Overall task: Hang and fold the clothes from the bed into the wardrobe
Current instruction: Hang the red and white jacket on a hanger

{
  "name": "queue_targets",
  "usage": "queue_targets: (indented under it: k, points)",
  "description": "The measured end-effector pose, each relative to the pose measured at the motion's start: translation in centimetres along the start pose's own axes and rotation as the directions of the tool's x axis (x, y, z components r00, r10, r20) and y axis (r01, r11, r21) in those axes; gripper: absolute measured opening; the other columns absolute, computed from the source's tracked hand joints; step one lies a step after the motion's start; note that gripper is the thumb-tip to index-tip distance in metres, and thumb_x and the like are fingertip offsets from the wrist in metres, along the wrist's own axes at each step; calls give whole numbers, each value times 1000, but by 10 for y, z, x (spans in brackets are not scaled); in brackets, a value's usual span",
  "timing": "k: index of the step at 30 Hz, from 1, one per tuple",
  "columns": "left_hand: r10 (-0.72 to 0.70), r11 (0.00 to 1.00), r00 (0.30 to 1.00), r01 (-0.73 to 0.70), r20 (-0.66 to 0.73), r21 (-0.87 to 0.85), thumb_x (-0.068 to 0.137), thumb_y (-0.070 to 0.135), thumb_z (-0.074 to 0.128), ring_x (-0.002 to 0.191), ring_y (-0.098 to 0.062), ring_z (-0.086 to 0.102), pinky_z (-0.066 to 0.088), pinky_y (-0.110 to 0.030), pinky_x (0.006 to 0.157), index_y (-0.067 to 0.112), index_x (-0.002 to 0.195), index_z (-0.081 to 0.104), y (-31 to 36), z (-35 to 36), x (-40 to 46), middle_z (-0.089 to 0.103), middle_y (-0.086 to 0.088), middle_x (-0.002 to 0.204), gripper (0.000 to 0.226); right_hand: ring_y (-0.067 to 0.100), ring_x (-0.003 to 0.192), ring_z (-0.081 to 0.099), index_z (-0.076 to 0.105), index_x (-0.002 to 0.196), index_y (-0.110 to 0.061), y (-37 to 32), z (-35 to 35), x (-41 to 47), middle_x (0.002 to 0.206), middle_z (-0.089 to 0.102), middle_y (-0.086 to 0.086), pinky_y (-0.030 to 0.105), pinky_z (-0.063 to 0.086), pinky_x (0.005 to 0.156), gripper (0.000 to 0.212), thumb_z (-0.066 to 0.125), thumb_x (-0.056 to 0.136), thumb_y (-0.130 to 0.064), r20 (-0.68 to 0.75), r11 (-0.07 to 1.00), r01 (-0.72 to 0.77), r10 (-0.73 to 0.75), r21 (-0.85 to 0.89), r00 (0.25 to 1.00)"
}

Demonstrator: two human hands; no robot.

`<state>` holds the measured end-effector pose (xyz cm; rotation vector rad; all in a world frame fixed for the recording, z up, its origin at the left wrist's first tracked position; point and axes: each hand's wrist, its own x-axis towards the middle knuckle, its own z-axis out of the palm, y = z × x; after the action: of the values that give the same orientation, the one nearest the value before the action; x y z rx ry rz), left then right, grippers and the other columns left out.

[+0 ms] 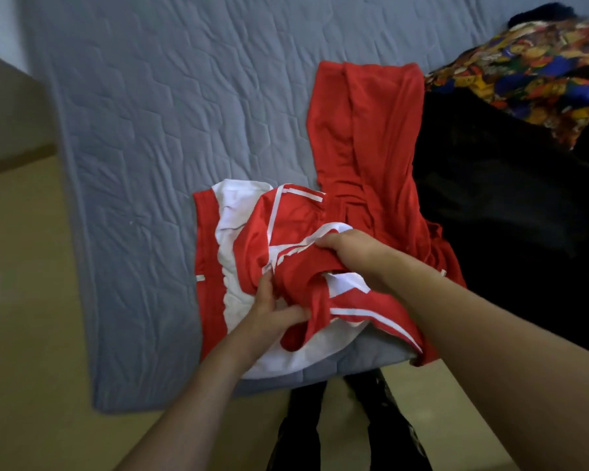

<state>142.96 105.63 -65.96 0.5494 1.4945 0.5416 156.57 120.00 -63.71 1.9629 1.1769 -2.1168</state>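
Clothes lie on the near part of the bed (143, 124), whose grey-blue quilted cover reaches the near edge above a tan floor (31, 300). Nearest the person is a red and white garment (238, 232) with thin white stripes, bunched and partly lifted at the mattress edge. Both hands work on it: the left hand (269, 307) has its thumb and fingers curled around a twisted red fold at the garment's lower middle, and the right hand (344, 246) grips the cloth just above that, knuckles up, with fabric gathered beneath its fingers. The two hands are close together, each holding part of the same rumpled bundle. Beyond the right hand, a plain red garment (364, 130) stretches away across the bed, touching the striped one. To its right sits a dark black piece of clothing (507, 215), so dim that its shape is hard to make out, and past that a multicoloured patterned fabric (524, 69) lies near the far right corner. Below the mattress edge, the person's dark trouser legs (381, 419) stand on the floor.
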Motion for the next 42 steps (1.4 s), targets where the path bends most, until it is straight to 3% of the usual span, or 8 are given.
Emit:
queue_targets:
  k: [4,9,14,20,31,35,40,42]
  points:
    - [77,994,986,-65,-145,87,57,54,80,111,10,54,46,-16,92,49,140,29,5,-17,-22,54,29,124,97,27,74,60,64,87,-8,-21,32,-7,81,63,14,38,54,71,10,60,89,-16,85,998,30,-26,-47,996]
    - [-7,937,791,-208,-612,-280,86,6,60,90,-20,69,58,-37,80,33,85,75,-5,-46,-42,75,1,88,31,23,74,64,59,73,-18,-28,79,0,81,67,7,30,49,66,19,51,89,-24,123,937,99,-60,-336,991]
    - [8,962,705,-200,-709,-188,93,2,51,55,5,60,48,-12,54,21,73,67,-7,-75,-110,66,14,58,32,39,105,55,58,106,-11,-26,129,-28,108,62,18,42,44,89,23,41,91,-10,322,-42,345,-478,-938,817]
    - [21,966,666,-206,-746,-156,88,24,65,63,-10,58,48,-30,65,13,75,70,22,-133,-252,63,1,64,18,3,74,49,59,83,-4,-57,199,-153,83,54,3,22,38,76,11,51,88,-8,561,720,670,-483,-181,672]
    - [47,963,371,-265,-927,-57,90,26,64,68,-5,58,47,-25,70,3,82,72,78,-219,-579,70,-1,75,26,15,69,56,58,95,-9,-172,393,-425,71,61,1,35,46,67,17,62,86,-23,860,371,901,-359,-225,362]
    - [41,988,135,-154,-990,20,89,25,62,74,-13,60,46,-30,69,15,83,70,61,-259,-681,72,-6,81,14,21,64,55,62,69,-7,-194,478,-509,64,60,10,39,45,68,27,56,91,-21,931,158,957,-237,-245,277]
    - [398,887,-415,403,-818,227,87,17,49,105,-17,44,36,-32,92,25,112,45,13,-303,-773,48,3,112,26,25,52,58,62,85,3,-209,601,-587,64,59,19,36,53,60,23,52,92,-17,951,146,963,-176,-229,253]
    - [440,893,-407,288,-800,345,85,21,47,96,-6,44,37,-21,87,30,103,42,-5,-322,-796,44,13,100,21,23,48,57,60,89,1,-212,653,-610,65,55,15,31,53,52,20,51,94,-16,946,220,953,-200,-209,254]
